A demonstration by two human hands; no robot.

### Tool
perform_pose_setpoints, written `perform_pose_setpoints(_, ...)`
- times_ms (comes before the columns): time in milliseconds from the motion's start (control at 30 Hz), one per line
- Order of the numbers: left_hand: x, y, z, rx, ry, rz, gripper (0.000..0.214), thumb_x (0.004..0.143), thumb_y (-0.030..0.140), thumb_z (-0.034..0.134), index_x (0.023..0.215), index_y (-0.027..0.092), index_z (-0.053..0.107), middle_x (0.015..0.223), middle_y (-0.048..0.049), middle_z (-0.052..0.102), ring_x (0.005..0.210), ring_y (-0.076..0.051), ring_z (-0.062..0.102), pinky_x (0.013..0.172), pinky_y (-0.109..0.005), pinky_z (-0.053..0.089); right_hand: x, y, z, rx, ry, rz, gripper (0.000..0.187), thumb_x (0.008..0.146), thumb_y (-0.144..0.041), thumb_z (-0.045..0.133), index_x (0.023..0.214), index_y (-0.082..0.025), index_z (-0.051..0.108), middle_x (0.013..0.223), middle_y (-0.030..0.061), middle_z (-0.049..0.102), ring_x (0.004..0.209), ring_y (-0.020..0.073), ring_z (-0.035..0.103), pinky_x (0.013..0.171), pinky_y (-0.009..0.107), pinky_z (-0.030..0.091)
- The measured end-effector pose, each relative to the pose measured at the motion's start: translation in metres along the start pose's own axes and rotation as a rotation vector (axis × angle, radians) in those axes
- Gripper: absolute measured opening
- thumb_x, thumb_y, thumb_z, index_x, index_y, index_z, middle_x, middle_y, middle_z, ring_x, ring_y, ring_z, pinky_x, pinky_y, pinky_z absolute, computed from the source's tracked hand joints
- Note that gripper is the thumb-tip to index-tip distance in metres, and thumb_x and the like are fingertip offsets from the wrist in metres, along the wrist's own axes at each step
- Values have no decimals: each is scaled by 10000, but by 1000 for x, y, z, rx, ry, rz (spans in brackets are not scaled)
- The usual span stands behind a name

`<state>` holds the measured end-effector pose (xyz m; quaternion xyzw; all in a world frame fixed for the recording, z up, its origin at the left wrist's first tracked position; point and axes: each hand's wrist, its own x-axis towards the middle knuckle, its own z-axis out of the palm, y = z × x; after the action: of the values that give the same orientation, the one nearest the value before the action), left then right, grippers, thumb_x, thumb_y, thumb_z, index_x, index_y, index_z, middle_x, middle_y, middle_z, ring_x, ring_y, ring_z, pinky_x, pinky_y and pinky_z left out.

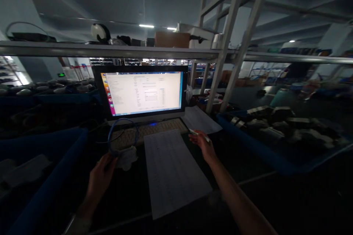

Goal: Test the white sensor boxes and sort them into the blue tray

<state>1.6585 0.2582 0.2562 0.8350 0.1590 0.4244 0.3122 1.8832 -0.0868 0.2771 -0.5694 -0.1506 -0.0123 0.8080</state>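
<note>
My left hand [102,172] is closed at the left edge of a pale, flat-looking part [126,158]; its exact kind is too dark to make out. A blue cable [109,136] loops up from that part over the keyboard [154,129]. In my right hand [203,144] a pen [200,136] lies between the fingers, its tip pointing left toward the keyboard's right end. Between both hands lies a printed paper sheet [173,172], its upper edge overlapping the keyboard. The lit monitor [143,93] behind shows a form-like window.
A blue bin [68,154] with pale parts stands at the left. Another blue bin [256,154] at the right holds several dark and pale parts. A second paper [202,119] lies beside the monitor. Overhead runs a metal shelf [138,51] carrying a cardboard box [172,39].
</note>
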Motion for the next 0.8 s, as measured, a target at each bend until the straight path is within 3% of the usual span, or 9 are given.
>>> perform_pose_setpoints(67,-1,-5,2,43,19,53,390,782,569,504,957,234,604,967,-63,712,891,-251,686,798,-359,559,1,-18,-19,-107,-6,-69,212,648,-369,746,831,-274,693,904,30,725,938,227,642,863,385,506)
perform_pose_setpoints(167,-3,-8,5,46,34,95,376,806,561,482,953,241,617,986,-62,714,911,-245,683,806,-354,558,9,-40,-63,-441,-6,-246,262,557,-304,799,796,-319,692,973,7,709,1121,277,551,1079,488,322)
perform_pose_setpoints(233,-4,-6,5,38,51,99,392,802,581,482,934,242,628,961,-58,724,885,-239,690,790,-344,565,15,-43,-97,-758,11,-380,311,539,-335,784,835,-313,690,981,25,704,1118,315,547,1087,560,277)
perform_pose_setpoints(300,-4,-3,5,25,66,108,406,803,592,478,923,239,638,939,-52,731,859,-232,697,768,-331,572,20,-36,-129,-970,22,-452,324,571,-413,731,863,-284,679,1005,61,697,1076,346,572,1025,599,341)
perform_pose_setpoints(433,-6,0,6,14,65,146,364,833,529,482,966,232,645,951,-47,734,862,-219,702,758,-316,578,25,-7,-173,-1184,139,-485,473,638,-565,623,986,-243,627,1060,118,673,1013,360,613,897,577,465)
perform_pose_setpoints(567,-8,-3,7,24,88,165,333,851,487,492,974,219,648,966,-61,732,875,-219,702,758,-313,577,30,8,-187,-1268,99,-394,548,631,-626,583,1023,-244,609,1063,126,678,980,366,635,853,546,502)
perform_pose_setpoints(800,-8,-5,8,10,71,165,334,855,483,503,985,210,645,975,-68,728,883,-217,700,776,-315,573,32,4,-184,-1303,49,-304,503,630,-604,532,971,-251,642,1106,121,679,1001,347,641,860,508,519)
